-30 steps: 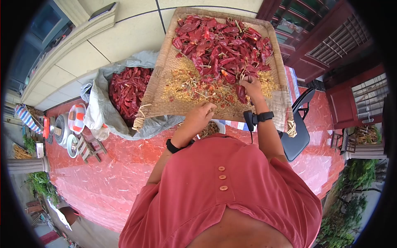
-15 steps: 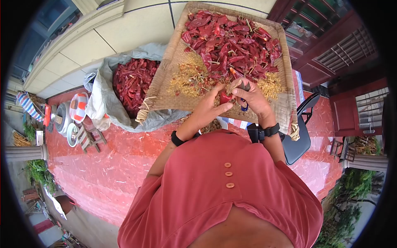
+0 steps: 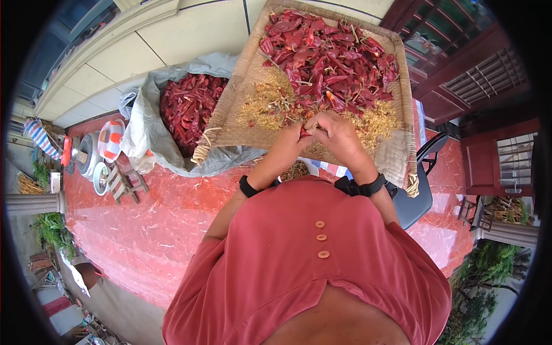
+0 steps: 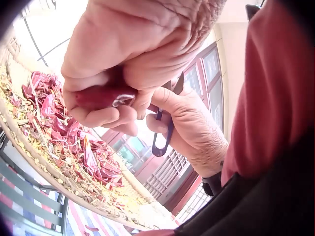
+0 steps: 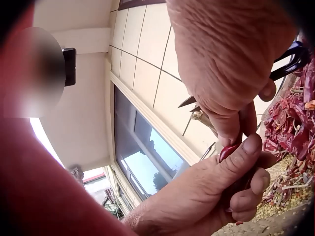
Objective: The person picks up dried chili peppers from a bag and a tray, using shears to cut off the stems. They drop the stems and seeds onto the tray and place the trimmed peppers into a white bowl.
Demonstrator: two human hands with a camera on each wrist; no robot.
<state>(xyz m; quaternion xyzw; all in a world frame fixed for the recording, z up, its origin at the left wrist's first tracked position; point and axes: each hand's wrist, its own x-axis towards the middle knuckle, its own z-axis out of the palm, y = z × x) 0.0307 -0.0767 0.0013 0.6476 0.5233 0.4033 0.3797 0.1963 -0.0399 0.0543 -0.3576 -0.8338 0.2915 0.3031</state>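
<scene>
Both hands meet on one dried chili above the near edge of the tray.

The dried chili [image 4: 101, 97] sits pinched in the left hand [image 3: 286, 150], fingers curled round it, at centre frame in the head view; the right hand [image 3: 338, 137] grips small blue-handled scissors [image 4: 162, 132] just beside the pod's stem end; half a second ago the hands were only closing together with the pod showing between them, and a second ago they were apart, the right reaching into the pile, so a fresh pod has been picked and brought to the blades, which suggests the snip is at hand; beyond lie the woven tray [image 3: 230, 123], its heaped chilies [image 3: 330, 54] at upper centre, and the grey sack [image 3: 152, 144] of chilies at left.
</scene>
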